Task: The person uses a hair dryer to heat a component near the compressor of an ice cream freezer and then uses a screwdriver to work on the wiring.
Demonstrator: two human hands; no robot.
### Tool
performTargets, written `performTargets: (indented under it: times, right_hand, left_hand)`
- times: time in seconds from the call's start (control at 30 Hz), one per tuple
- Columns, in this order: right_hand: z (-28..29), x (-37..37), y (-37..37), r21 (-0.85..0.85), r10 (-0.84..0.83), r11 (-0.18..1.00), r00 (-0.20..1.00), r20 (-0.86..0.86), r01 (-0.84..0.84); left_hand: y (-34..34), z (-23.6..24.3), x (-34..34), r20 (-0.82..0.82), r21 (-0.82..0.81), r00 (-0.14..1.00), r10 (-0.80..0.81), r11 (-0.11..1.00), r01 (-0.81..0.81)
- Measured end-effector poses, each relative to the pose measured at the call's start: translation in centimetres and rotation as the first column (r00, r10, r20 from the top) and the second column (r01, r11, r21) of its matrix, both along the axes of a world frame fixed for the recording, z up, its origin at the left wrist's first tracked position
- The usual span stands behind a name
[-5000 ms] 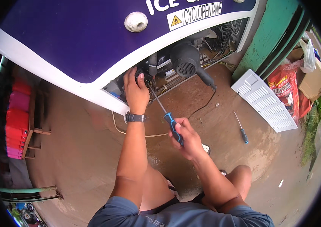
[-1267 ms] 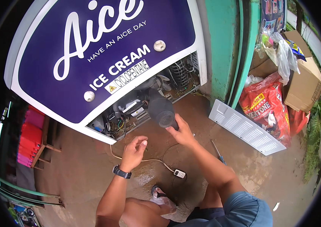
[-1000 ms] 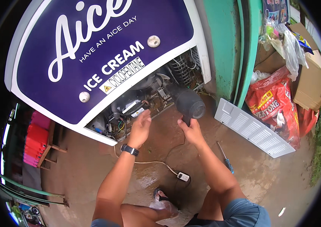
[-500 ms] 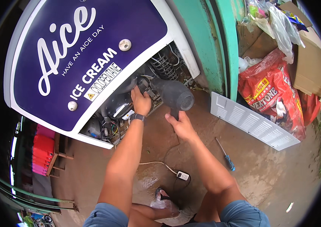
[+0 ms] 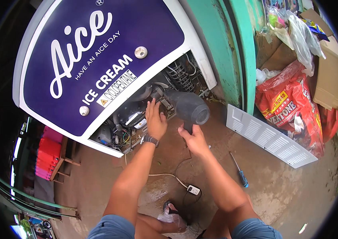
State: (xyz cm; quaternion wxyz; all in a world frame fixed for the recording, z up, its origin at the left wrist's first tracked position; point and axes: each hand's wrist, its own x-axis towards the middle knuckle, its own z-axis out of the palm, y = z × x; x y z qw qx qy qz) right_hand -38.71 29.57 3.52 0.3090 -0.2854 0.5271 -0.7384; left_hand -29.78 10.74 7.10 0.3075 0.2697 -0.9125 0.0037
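A black hair dryer [image 5: 187, 106] is gripped by its handle in my right hand [image 5: 195, 140]. Its nozzle points left into the open lower bay of a white and purple chest freezer [image 5: 145, 24]. My left hand [image 5: 155, 122] is held flat with fingers extended, just in front of the bay and left of the dryer; whether the fingertips touch any part I cannot tell. Inside the bay sit a black compressor [image 5: 132, 113], loose coloured wires [image 5: 126, 137] and a dark wire-grid condenser [image 5: 181, 75]. The dryer's nozzle end is partly lost against the dark parts.
A grey slotted vent panel [image 5: 270, 136] leans at the right. A blue-handled screwdriver [image 5: 239, 171] and a white extension socket [image 5: 193, 190] with its cord lie on the ground. Behind the panel are a red bag [image 5: 286, 104] and cardboard [image 5: 330, 79]. A green post [image 5: 243, 51] stands beside the freezer.
My left hand has drawn back from the compressor area, and its fingers have straightened. The dryer stays in my right hand, still aimed into the bay. The whole view has shifted slightly.
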Motion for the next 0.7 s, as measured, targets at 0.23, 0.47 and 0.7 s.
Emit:
performTargets:
  times: [0.23, 0.47, 0.7]
  right_hand:
    - [0.9, 0.6, -0.1, -0.04, 0.01, 0.999, 0.993, 0.115, -0.006]
    - [0.5, 0.9, -0.5, -0.023, 0.039, 0.999, 0.992, 0.123, -0.037]
    - [2.8, 2.4, 1.1, 0.014, -0.023, 1.0, 0.996, 0.086, 0.022]
  left_hand:
    - [-2.4, 0.0, -0.3, -0.188, 0.259, 0.981, 0.057, 0.966, -0.007]
    - [-4.6, 1.0, -4.3, -0.561, 0.704, 0.772, 0.299, 0.664, 0.254]
    - [-7.4, 2.1, -6.9, -0.543, 0.794, 0.744, 0.388, 0.526, 0.305]
